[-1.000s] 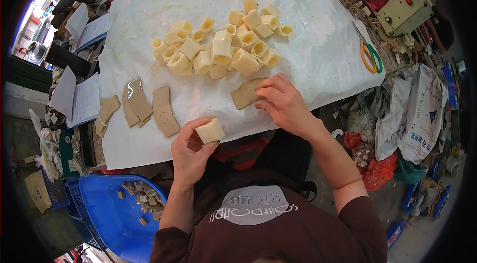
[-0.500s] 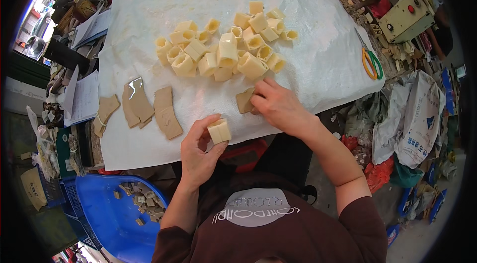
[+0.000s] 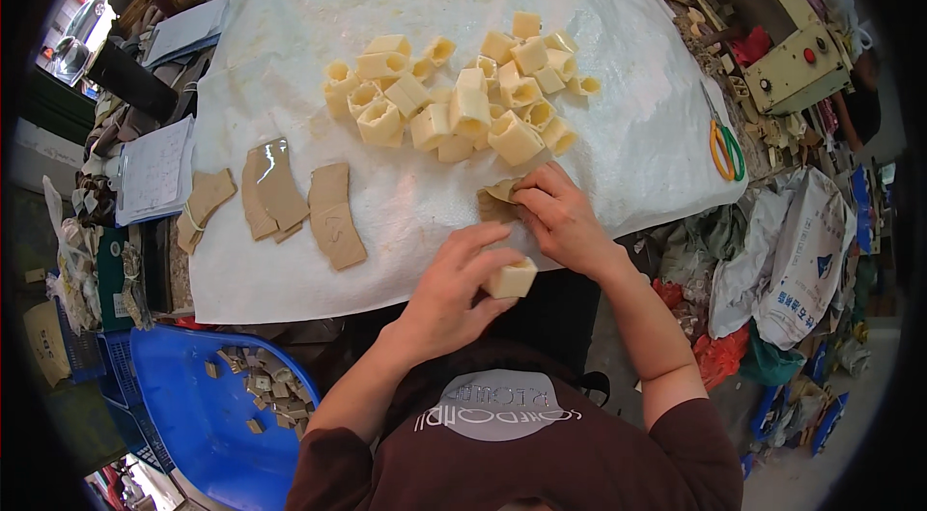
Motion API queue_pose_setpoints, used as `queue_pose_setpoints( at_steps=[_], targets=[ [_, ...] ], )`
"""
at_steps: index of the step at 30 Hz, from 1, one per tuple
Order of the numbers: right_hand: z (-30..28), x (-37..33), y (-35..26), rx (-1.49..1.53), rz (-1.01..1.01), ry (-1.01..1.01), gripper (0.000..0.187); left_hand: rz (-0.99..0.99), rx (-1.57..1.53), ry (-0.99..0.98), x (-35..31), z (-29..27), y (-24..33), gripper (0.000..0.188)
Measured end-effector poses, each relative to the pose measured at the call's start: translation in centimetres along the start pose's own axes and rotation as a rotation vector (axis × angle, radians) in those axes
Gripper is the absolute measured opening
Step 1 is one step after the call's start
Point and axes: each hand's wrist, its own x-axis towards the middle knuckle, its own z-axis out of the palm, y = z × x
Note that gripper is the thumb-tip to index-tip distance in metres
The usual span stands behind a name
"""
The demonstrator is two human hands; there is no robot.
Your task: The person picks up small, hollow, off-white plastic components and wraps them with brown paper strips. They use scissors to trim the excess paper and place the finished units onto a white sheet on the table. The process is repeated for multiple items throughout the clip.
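My left hand is closed around a cream-coloured block, held just past the table's near edge. Close by, my right hand pinches a small flat tan piece, its far edge tilted up off the white sheet. The fingers of the left hand come near that piece; whether they touch it I cannot tell. Beyond both hands lies a loose heap of cream hollow blocks, several with open ends. Left of the hands rest curved flat tan pieces, one with faint marks on it.
White woven sheeting covers the table. Scissors with orange and green handles lie at its right edge. A blue tub with small tan pieces stands at lower left. Papers lie at left; a metal control box stands at right.
My left hand has moved right with the cream block, close to my right hand. The tan piece under my right hand is now raised and tilted. The whole view has shifted slightly.
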Motion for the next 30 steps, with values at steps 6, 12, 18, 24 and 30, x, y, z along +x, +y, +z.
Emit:
queue_pose_setpoints(
  at_steps=[6,12,18,24,30],
  targets=[
    [-1.2,-1.4,0.0,0.289,0.259,0.174,0.01,0.029,0.368,-0.08,1.3,1.5,-0.5,0.041],
    [-8.3,-4.8,1.0,0.823,0.307,0.865,0.014,0.0,0.242,-0.04,1.2,1.5,-0.5,0.039],
    [-7.5,-4.5,-5.0,0.496,0.467,0.322,0.013,-0.223,-0.329,0.029,0.0,0.2,-0.3,0.042],
    [-4.6,-2.7,-6.7,0.435,0.267,-0.125,0.012,-0.35,-0.606,0.013,-1.8,-0.3,0.8,0.047],
    [-3.3,-2.3,-7.3,0.457,0.228,-0.198,0.01,-0.375,-0.723,-0.01,-3.3,-0.5,1.0,0.046]
  ],
)
